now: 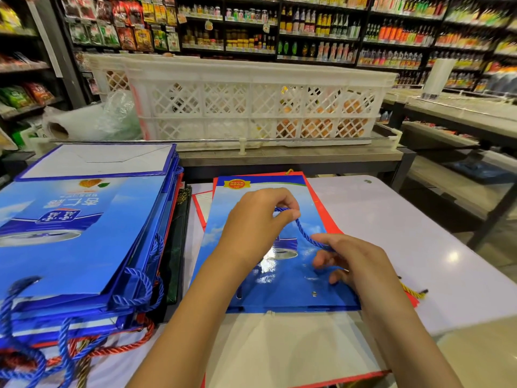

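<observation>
A flat blue paper gift bag [282, 289] lies on the white table [419, 247] in front of me, on top of a red bag [331, 219]. A blue twisted cord [303, 231] runs between my hands above it. My left hand [257, 222] pinches the cord's upper end with curled fingers. My right hand [352, 261] holds the lower end between thumb and forefinger, its other fingers spread over the bag. A small metal eyelet [314, 294] shows near the bag's near edge.
A stack of flat blue and red bags [78, 242] with cord handles lies at the left. Behind the table stands a white lattice crate [251, 105] with eggs on a counter. A plastic bag roll [72, 121] lies at left. Stocked shop shelves fill the background.
</observation>
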`<state>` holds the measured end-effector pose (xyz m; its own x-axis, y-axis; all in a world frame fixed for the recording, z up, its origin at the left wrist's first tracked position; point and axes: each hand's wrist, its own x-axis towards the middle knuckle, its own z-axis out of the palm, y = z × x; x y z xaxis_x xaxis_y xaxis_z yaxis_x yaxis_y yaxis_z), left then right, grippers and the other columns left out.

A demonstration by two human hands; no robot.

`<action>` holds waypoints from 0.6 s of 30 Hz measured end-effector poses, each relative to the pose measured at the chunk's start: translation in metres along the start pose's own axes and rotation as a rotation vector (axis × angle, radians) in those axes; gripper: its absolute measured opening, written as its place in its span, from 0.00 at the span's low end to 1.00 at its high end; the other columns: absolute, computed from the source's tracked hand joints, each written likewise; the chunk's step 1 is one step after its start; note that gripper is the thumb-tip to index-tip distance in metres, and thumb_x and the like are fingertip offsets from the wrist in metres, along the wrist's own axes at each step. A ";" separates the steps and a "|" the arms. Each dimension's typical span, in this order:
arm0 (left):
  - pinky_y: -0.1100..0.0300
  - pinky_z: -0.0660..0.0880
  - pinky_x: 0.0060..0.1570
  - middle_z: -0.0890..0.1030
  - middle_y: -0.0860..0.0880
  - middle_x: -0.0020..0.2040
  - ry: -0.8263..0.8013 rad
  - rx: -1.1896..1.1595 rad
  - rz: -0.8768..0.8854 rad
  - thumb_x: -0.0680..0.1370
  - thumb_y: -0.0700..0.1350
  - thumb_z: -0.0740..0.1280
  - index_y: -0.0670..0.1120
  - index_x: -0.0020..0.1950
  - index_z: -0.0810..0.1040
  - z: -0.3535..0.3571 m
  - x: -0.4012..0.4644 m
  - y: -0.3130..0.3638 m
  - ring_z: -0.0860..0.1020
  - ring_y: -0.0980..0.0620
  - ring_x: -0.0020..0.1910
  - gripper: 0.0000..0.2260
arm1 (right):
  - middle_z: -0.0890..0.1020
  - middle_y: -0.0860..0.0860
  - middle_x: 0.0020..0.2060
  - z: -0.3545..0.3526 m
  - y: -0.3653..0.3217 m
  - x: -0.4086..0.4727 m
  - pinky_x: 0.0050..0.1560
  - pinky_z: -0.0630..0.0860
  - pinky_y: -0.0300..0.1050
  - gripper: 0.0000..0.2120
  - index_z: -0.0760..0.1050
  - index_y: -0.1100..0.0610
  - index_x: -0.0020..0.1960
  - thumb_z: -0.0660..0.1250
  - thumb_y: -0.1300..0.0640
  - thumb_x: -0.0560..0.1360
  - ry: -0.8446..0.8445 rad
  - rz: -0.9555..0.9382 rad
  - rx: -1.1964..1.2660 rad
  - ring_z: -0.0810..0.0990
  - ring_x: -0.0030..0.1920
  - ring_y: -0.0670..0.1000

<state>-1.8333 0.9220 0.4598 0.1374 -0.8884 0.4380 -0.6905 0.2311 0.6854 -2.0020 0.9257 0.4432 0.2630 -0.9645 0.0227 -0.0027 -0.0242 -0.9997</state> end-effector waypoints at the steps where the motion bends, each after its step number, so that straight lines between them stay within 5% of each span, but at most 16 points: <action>1: 0.51 0.75 0.49 0.81 0.57 0.42 -0.001 0.003 0.017 0.76 0.44 0.70 0.50 0.42 0.81 0.000 0.002 0.000 0.77 0.56 0.46 0.03 | 0.82 0.53 0.31 0.000 0.001 0.001 0.31 0.72 0.38 0.13 0.84 0.56 0.41 0.62 0.61 0.78 0.002 0.001 -0.022 0.79 0.34 0.47; 10: 0.52 0.72 0.56 0.80 0.53 0.54 -0.176 0.201 0.075 0.79 0.45 0.66 0.50 0.56 0.80 0.007 -0.010 -0.010 0.76 0.53 0.53 0.08 | 0.85 0.51 0.35 -0.003 0.006 0.002 0.40 0.76 0.32 0.10 0.79 0.60 0.44 0.61 0.65 0.79 -0.223 0.069 -0.233 0.83 0.38 0.44; 15: 0.52 0.51 0.73 0.75 0.52 0.63 -0.009 0.342 0.120 0.78 0.48 0.65 0.49 0.63 0.77 0.002 -0.030 -0.015 0.69 0.51 0.65 0.14 | 0.86 0.55 0.37 -0.004 0.007 0.003 0.40 0.77 0.33 0.08 0.72 0.60 0.42 0.59 0.63 0.80 -0.170 0.091 -0.117 0.84 0.39 0.47; 18: 0.49 0.68 0.63 0.77 0.50 0.56 0.155 0.329 0.285 0.75 0.48 0.62 0.46 0.55 0.79 -0.004 -0.049 -0.009 0.74 0.49 0.56 0.13 | 0.86 0.54 0.39 -0.004 0.010 0.003 0.41 0.77 0.33 0.08 0.72 0.60 0.42 0.60 0.62 0.79 -0.153 0.067 -0.100 0.83 0.41 0.47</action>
<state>-1.8311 0.9646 0.4346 -0.0032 -0.7319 0.6814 -0.9015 0.2970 0.3147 -2.0047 0.9217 0.4331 0.4024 -0.9140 -0.0529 -0.1185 0.0053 -0.9929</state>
